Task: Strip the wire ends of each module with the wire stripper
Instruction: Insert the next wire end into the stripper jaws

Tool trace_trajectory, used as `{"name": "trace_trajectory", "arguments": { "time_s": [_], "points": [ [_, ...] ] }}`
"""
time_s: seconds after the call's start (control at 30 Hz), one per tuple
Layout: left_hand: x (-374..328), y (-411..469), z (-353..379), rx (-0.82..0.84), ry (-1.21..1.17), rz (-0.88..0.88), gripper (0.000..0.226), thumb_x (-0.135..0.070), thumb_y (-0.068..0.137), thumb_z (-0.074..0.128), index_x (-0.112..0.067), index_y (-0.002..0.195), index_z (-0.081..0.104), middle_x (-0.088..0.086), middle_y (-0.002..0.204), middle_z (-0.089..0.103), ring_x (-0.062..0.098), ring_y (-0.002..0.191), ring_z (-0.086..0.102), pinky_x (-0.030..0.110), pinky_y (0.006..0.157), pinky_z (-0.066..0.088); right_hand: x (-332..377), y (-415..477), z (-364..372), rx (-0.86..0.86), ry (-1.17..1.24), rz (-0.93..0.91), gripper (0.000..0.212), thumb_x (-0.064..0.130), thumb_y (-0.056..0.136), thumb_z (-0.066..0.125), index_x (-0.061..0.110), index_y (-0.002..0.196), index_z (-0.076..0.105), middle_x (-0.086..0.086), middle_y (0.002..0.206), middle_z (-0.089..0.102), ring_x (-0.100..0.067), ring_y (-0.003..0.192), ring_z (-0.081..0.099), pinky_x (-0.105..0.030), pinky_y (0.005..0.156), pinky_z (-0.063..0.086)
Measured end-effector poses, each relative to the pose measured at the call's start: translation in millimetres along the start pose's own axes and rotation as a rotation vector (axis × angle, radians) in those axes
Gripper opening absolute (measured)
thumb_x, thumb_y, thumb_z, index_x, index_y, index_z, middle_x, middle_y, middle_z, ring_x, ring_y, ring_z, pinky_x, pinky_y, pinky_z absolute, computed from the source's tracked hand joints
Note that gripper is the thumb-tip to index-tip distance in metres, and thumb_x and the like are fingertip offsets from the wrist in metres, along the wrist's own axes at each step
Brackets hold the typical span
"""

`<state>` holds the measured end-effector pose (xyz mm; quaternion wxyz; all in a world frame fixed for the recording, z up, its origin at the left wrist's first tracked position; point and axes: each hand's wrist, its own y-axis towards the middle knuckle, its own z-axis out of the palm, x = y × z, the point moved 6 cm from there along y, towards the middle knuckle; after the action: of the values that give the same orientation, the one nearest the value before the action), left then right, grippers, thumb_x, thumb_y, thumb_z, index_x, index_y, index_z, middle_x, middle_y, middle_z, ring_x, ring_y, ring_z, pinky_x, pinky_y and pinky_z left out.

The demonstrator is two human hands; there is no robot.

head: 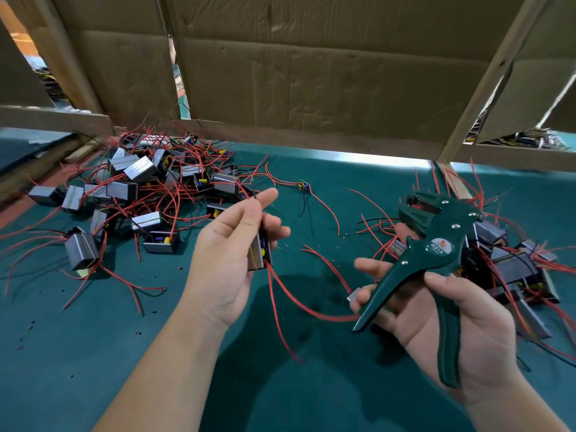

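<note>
Your left hand point(224, 247), centre of frame, grips a grey metal-cased module point(256, 255) between palm and curled fingers. Thumb and index pinch its wire ends point(253, 198) just above the case, one red, one black. Two long red wires point(290, 296) trail from the bottom of the module down toward lower centre, sagging over the table point(93, 353).

Your right hand point(467, 322), lower right, holds the green wire stripper point(436, 244). Fingers wrap the front handle, the rear handle lies in the palm and the thumb rests on top near the pivot. Handles are spread. The head points to the upper left and the jaws stand apart with nothing in them. The stripper is well apart from the pinched wire ends.

A pile of modules point(137, 188) with tangled red wires sits in the upper left on the table's green surface. A second pile point(514, 266) sits at right, behind the stripper. One small bare circuit board point(304, 186) lies alone between the piles, above your left hand. Red insulation bits point(344, 235) are scattered on the table between the hands. Cardboard sheets point(311, 73) on a wooden frame fill the top of the frame.
</note>
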<state>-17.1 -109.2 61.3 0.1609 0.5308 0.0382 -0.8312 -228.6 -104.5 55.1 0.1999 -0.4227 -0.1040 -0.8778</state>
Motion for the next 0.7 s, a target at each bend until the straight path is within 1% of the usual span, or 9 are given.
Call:
{"name": "trace_trajectory", "arguments": {
  "time_s": [0.07,0.13,0.23,0.27,0.33,0.4,0.5,0.6,0.7],
  "points": [
    [1.4,-0.8,4.2,0.029,0.072,0.017,0.03,-0.03,0.077,0.059,-0.019,0.103,0.068,-0.003,0.068,0.069,0.013,0.068,0.068,0.02,0.069,0.052,-5.1,-1.4,6.7,0.048,0.023,0.048,0.091,0.026,0.055,0.084,0.017,0.138,0.047,-0.038,0.11,0.059,-0.044,0.077,0.062,-0.055,0.074,0.054],
    [4.3,-2.2,8.0,0.068,0.155,0.018,0.034,-0.031,0.076,0.061,-0.021,0.108,0.063,0.0,0.068,0.071,0.012,0.075,0.068,0.019,0.07,0.051,-11.3,-3.4,12.8,0.094,0.051,0.106,0.087,0.023,0.056,0.085,0.014,0.135,0.05,-0.04,0.107,0.058,-0.046,0.074,0.062,-0.055,0.07,0.052],
    [7.6,-5.1,12.8,0.103,0.195,0.01,0.014,-0.027,0.081,0.061,-0.027,0.088,0.073,-0.001,0.066,0.069,0.015,0.083,0.07,0.02,0.071,0.051,-19.2,-7.1,17.5,0.138,0.059,0.175,0.082,0.021,0.059,0.084,0.014,0.134,0.052,-0.041,0.104,0.057,-0.047,0.075,0.06,-0.058,0.072,0.05],
    [8.6,-5.3,13.2,0.102,0.204,0.007,0.016,-0.022,0.085,0.061,-0.029,0.083,0.075,-0.003,0.063,0.066,0.015,0.081,0.071,0.018,0.07,0.052,-21.0,-8.0,18.5,0.15,0.062,0.19,0.082,0.021,0.06,0.084,0.014,0.134,0.052,-0.041,0.105,0.057,-0.047,0.075,0.06,-0.058,0.073,0.049],
    [9.7,-4.7,11.4,0.088,0.254,0.011,0.029,-0.012,0.09,0.059,-0.032,0.077,0.075,-0.006,0.057,0.062,0.009,0.073,0.069,0.014,0.06,0.049,-24.0,-8.2,20.0,0.167,0.07,0.214,0.081,0.02,0.062,0.082,0.012,0.135,0.051,-0.041,0.105,0.057,-0.047,0.075,0.06,-0.059,0.074,0.048],
    [8.6,-4.6,9.4,0.073,0.282,0.021,0.028,-0.013,0.09,0.061,-0.033,0.077,0.075,-0.009,0.056,0.06,0.005,0.065,0.063,0.014,0.054,0.045,-26.3,-8.2,21.0,0.18,0.08,0.24,0.078,0.02,0.065,0.08,0.01,0.136,0.049,-0.04,0.106,0.056,-0.047,0.076,0.06,-0.06,0.075,0.047],
    [7.4,-5.1,8.5,0.057,0.294,0.022,0.02,-0.021,0.088,0.063,-0.032,0.078,0.076,-0.009,0.06,0.063,0.003,0.056,0.054,0.02,0.05,0.041,-29.7,-8.4,24.0,0.219,0.128,0.298,0.073,0.019,0.071,0.075,0.005,0.137,0.046,-0.038,0.105,0.058,-0.046,0.079,0.06,-0.059,0.077,0.047],
    [6.1,-6.4,11.9,0.086,0.345,0.062,0.018,-0.018,0.089,0.062,-0.026,0.078,0.074,-0.006,0.069,0.071,0.001,0.063,0.061,0.019,0.055,0.047,-33.8,-9.9,26.9,0.284,0.141,0.357,0.074,0.02,0.074,0.073,-0.002,0.137,0.04,-0.035,0.103,0.059,-0.045,0.079,0.061,-0.057,0.078,0.047],
    [4.2,-9.8,16.3,0.133,0.394,0.117,0.021,-0.01,0.091,0.06,-0.026,0.082,0.071,-0.004,0.074,0.074,0.002,0.071,0.067,0.014,0.059,0.048,-38.3,-12.2,28.4,0.279,0.103,0.399,0.068,0.022,0.067,0.078,-0.009,0.122,0.052,-0.036,0.1,0.059,-0.045,0.076,0.061,-0.057,0.075,0.048]
  ]
}}
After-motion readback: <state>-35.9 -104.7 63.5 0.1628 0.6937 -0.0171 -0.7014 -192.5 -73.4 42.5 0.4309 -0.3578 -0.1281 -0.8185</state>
